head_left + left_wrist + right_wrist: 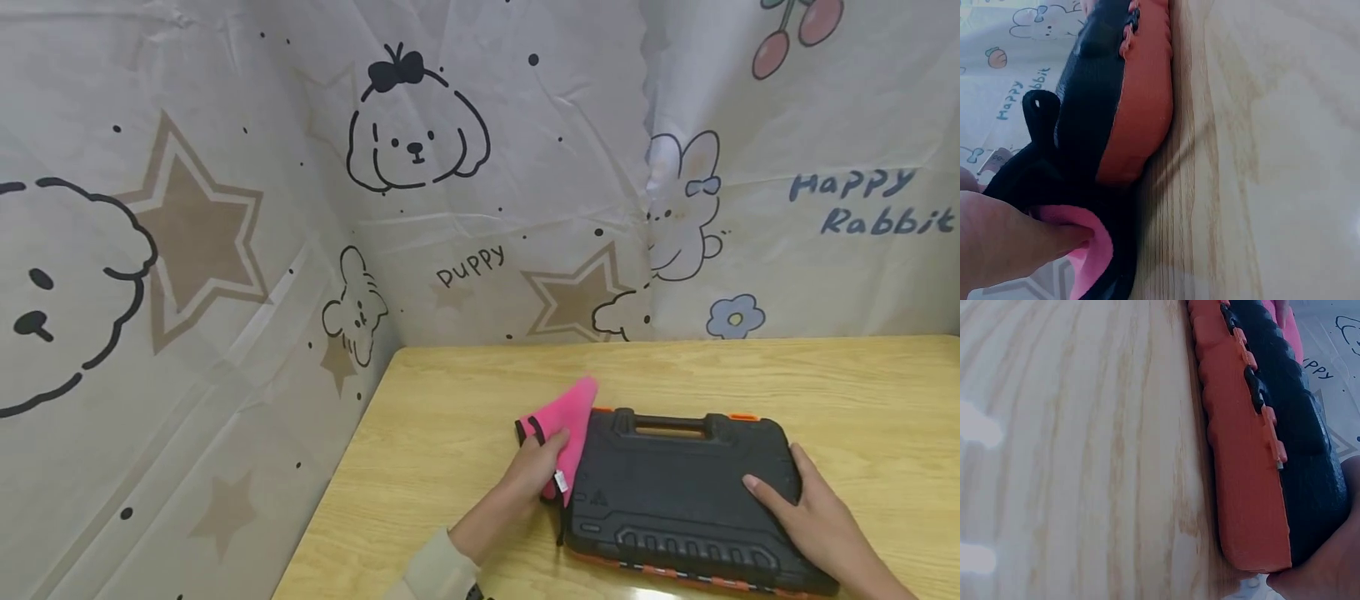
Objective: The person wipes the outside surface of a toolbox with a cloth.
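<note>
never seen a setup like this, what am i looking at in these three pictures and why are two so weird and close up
No machine here: a person works with two bare hands and wears three cameras. The wide picture comes from a camera on the head, looking down at a wooden table with cartoon curtains behind it. On the table lies a black and orange tool case, closed. The left hand holds a pink cloth against the case's left end. The right hand rests flat on the lid. The two odd close-ups come from cameras on the wrists, so they see the case's orange edge side-on, very near, with the table tilted.
</note>
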Available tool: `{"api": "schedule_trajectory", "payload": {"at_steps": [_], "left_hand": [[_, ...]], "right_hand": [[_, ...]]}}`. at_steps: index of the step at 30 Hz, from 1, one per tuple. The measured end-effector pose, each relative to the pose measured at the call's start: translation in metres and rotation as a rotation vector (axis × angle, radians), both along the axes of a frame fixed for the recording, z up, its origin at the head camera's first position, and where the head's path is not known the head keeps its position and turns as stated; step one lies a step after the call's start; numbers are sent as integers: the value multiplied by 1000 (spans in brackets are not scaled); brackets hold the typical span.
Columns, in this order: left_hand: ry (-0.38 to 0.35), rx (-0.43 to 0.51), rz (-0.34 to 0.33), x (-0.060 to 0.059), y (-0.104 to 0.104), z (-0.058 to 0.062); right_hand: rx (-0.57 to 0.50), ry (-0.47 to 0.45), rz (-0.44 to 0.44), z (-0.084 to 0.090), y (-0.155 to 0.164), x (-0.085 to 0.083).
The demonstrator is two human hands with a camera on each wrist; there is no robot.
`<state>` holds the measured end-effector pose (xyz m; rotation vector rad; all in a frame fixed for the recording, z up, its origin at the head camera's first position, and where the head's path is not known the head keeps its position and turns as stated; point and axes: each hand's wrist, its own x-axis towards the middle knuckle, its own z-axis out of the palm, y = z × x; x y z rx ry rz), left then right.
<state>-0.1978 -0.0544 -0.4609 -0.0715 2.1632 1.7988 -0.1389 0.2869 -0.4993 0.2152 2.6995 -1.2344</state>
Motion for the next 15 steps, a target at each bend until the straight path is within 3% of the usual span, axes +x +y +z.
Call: {"api": "schedule_trajectory", "payload": {"at_steps": [10,15], "left_hand": [[-59,124,-150,13,-15,7],[-78,169,-173,18,-19,8]], "right_hand": [[7,7,-3,1,-1,1],[10,18,-10,1,-1,1]]}}
